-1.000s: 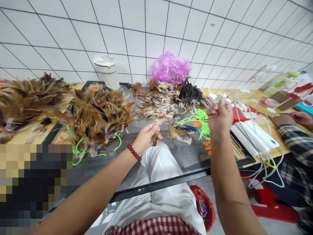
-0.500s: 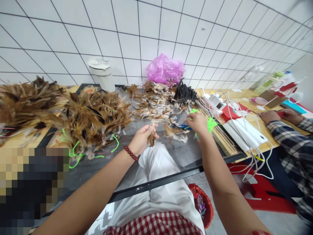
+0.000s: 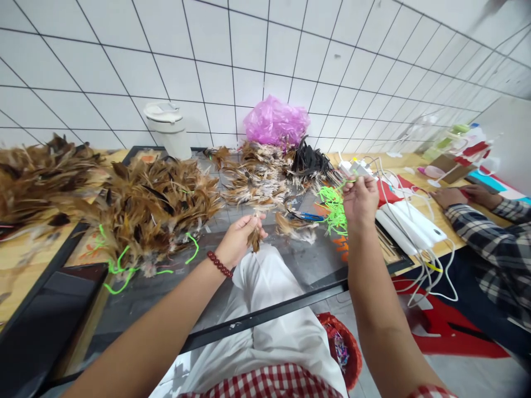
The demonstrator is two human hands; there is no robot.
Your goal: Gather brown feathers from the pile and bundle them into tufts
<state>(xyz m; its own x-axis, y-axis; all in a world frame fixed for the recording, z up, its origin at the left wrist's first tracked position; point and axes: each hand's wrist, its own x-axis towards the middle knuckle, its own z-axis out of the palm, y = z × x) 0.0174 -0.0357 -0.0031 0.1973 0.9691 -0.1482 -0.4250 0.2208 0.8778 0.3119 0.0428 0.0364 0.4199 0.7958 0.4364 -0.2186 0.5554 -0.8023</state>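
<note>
Pinching a small brown feather tuft near centre, the left grip is closed; the right grip, closed on a thin bright-green strand, hovers right. Looks like strand-picking; bringing strand to tuft would want steady fingers.

The bare left forearm slants in from the lower left to a left hand pinched at its tips, while the steeper right forearm ends in a right hand curled into a pinch.
</note>
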